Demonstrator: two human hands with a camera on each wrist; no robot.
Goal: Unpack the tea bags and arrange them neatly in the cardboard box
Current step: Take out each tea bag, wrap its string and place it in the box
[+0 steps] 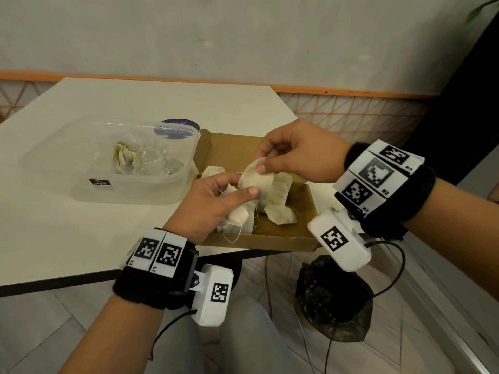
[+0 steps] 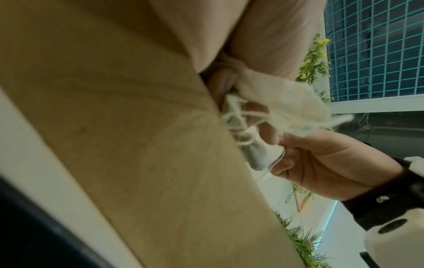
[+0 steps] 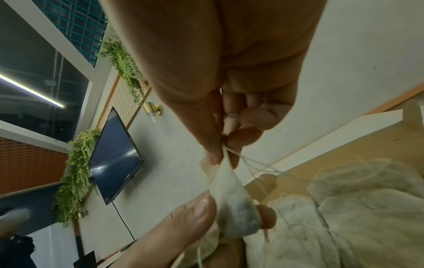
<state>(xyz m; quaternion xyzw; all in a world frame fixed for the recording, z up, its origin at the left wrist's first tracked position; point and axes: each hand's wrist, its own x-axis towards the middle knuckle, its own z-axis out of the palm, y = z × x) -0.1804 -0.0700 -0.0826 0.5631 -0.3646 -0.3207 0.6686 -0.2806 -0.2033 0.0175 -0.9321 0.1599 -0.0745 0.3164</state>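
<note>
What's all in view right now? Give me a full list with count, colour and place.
held tea bag: one, off-white, above the cardboard box, pinched by both hands
loose tea bags: several, off-white with strings, piled in the cardboard box; exact count unclear
cardboard box: one, brown, open, at the table's near right edge
plastic container: one, clear, on the table left of the box, holding crumpled wrappers and tea bags
table: one, white
black bag: one, on the floor below the table edge
left hand: holds the tea bag's lower part
right hand: fingers pinch the tea bag's top
wrist bands: two, black with white marker blocks, one per wrist
</note>
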